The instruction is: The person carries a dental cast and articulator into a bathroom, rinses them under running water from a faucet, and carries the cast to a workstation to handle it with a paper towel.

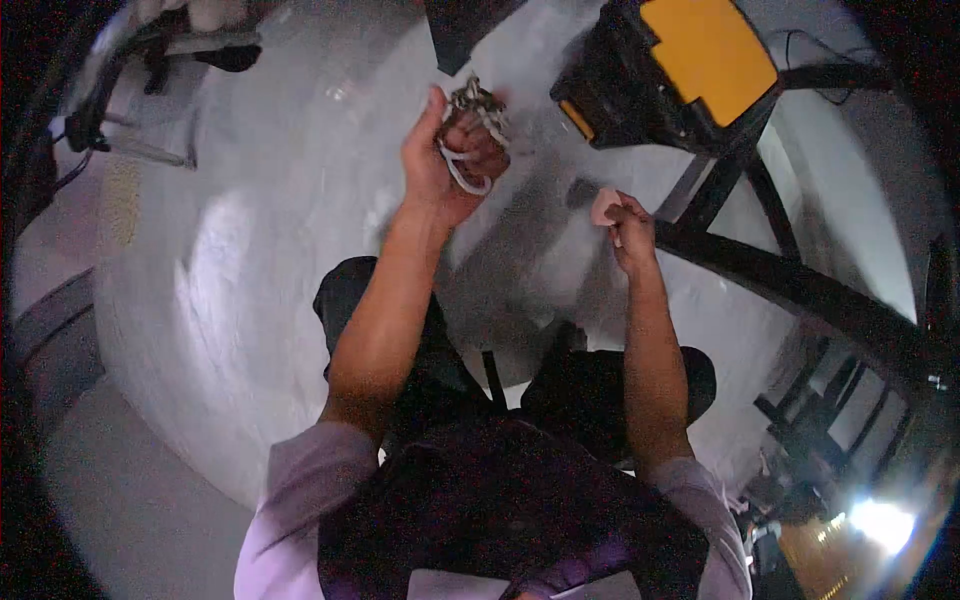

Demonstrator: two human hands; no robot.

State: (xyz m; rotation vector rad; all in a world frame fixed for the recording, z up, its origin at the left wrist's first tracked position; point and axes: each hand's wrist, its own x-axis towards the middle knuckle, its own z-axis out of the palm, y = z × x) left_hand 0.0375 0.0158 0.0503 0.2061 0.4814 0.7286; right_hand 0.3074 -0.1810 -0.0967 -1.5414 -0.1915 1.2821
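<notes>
On my left hand (445, 165), palm up with the fingers curled, lies a small tangled bundle (478, 108) of metallic-looking pieces. A white loop (466, 178) hangs from it across the palm. My right hand (634, 232), lower and to the right, pinches a small flat pinkish piece (605, 207) between thumb and fingers. The two hands are apart, both held out above the grey floor beyond my knees. What exactly the bundle is made of is too blurred to tell.
A black and yellow case (715, 60) stands at the upper right beside black metal bars (790, 275). A dark angular object (465, 30) juts in at the top centre. Black-framed furniture (95, 110) is at the upper left, and a bright lamp (882, 525) shines at the lower right.
</notes>
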